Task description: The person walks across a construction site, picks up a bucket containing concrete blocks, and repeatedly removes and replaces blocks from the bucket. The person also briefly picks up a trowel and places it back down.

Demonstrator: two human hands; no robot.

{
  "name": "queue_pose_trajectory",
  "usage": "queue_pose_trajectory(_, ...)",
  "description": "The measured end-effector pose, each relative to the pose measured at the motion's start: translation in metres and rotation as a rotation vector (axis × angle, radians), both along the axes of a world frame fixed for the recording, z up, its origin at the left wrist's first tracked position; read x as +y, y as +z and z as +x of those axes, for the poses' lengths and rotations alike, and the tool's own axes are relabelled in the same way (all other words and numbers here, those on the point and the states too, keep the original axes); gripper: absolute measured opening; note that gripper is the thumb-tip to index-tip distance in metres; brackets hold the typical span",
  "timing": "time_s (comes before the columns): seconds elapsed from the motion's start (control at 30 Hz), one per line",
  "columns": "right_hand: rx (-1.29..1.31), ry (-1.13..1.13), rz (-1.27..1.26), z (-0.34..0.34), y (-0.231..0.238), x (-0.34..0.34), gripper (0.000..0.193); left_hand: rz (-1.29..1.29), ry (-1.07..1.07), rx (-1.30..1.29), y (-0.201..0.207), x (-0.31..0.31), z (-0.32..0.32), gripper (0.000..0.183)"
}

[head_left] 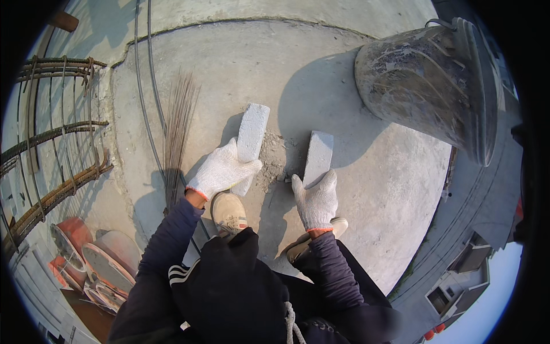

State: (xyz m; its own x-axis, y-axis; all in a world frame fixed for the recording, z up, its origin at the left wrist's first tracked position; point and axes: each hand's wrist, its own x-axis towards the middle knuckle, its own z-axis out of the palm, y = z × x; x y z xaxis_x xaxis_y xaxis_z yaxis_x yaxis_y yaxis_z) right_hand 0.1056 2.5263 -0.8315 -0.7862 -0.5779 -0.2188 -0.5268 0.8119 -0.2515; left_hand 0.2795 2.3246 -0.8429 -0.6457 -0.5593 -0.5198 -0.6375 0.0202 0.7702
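Observation:
My left hand (220, 170), in a white knit glove with an orange cuff, grips a long pale grey brick (252, 131) around its lower part. A second, shorter-looking grey brick (318, 153) is gripped at its near end by my right hand (318, 200), gloved the same way. Both bricks point away from me, a gap between them. On the concrete in that gap lies a patch of grey crumbs and dust (275, 157). The undersides of the bricks are hidden, so I cannot tell whether they touch the ground.
A large mortar-stained bucket (418, 80) stands at the right, near the slab's edge. Left of my left hand lie a bundle of thin wires (180, 126) and a long cable (143, 92). Rusty rebar cages (57, 132) and red-rimmed round pieces (109, 258) fill the far left.

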Motion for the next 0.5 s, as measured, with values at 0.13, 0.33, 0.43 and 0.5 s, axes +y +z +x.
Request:
queue_pose_trajectory(0.13,-0.278,-0.183,-0.019,0.030,0.011,-0.038,0.081,0.168,0.102,0.090,-0.005,0.007,0.004,0.065)
queue_pose_trajectory(0.33,-0.389,-0.095,-0.082,0.035,0.010,-0.063,0.079,0.429,0.101,0.222,-0.023,-0.005,0.016,0.052)
queue_pose_trajectory(0.43,-0.480,0.025,-0.128,0.004,0.001,-0.064,0.073,0.480,0.092,0.253,-0.038,-0.003,0.021,0.045)
queue_pose_trajectory(0.5,-0.514,0.123,-0.197,-0.018,-0.003,-0.066,0.068,0.537,0.164,0.336,-0.047,0.004,0.022,0.048)
